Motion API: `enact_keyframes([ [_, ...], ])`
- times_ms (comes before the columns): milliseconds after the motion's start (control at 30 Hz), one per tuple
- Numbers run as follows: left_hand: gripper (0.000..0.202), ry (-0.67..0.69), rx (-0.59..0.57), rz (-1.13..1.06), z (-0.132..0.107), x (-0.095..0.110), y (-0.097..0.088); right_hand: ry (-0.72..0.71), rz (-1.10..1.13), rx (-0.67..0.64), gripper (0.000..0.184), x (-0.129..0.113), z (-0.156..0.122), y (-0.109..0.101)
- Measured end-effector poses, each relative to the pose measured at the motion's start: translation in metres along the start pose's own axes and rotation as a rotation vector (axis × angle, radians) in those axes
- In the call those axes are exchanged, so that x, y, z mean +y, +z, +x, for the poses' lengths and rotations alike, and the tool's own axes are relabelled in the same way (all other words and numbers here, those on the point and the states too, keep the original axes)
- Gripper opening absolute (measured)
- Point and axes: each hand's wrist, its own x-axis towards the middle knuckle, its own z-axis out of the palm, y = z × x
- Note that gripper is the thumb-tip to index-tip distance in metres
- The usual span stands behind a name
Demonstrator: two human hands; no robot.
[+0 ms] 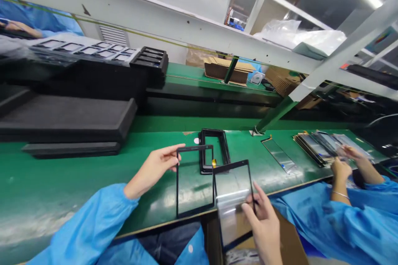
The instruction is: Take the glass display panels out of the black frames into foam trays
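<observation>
My left hand (161, 165) pinches the upper left edge of a black-bordered clear panel (195, 211), which stands tilted over the bench. In my right hand (263, 219) is a black-bordered glass touch panel (233, 180), gripped at its right edge between thumb and fingers. Its clear middle shows reflections. The two panels sit side by side, their near edges close together or overlapping. A small orange flex tab (214, 163) shows between them; which panel it belongs to I cannot tell. Just behind lies a stack of black rectangular frames (203, 170), partly hidden by the panels.
Large dark foam trays (65, 112) occupy the left of the green bench (149, 140). A loose clear panel (278, 155) and stacked panels (314, 149) lie to the right, where a co-worker's hands (342, 169) are at work. A green-and-white post (273, 116) rises behind.
</observation>
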Motion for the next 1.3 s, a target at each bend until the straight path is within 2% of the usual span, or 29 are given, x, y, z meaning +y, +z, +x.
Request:
enact_keyframes([
  [100, 0.05, 0.073, 0.014, 0.005, -0.031, -0.003, -0.003, 0.149, 0.2, -0.148, 0.066, -0.007, -0.022, 0.043],
  [167, 0.049, 0.111, 0.06, 0.003, -0.045, -0.005, -0.006, 0.199, 0.262, -0.205, 0.065, -0.009, -0.031, 0.063],
  [367, 0.039, 0.18, 0.115, 0.011, -0.067, -0.002, -0.015, 0.234, 0.284, -0.293, 0.065, -0.02, -0.04, 0.092],
  [533, 0.035, 0.248, 0.123, 0.046, -0.073, 0.002, -0.016, 0.222, 0.282, -0.313, 0.065, -0.028, -0.043, 0.098],
  [667, 0.033, 0.24, 0.082, 0.033, -0.075, 0.004, -0.015, 0.231, 0.302, -0.314, 0.065, -0.031, -0.043, 0.098],
  [867, 0.037, 0.14, 0.058, -0.038, -0.076, 0.004, -0.011, 0.2, 0.257, -0.288, 0.068, -0.028, -0.049, 0.097],
  [1033, 0.053, -0.021, 0.031, -0.161, -0.077, -0.002, -0.008, 0.193, 0.187, -0.232, 0.067, -0.026, -0.059, 0.099],
  [1300, 0.059, -0.068, 0.02, -0.278, -0.079, -0.013, -0.006, 0.209, 0.141, -0.166, 0.07, -0.035, -0.066, 0.103],
])
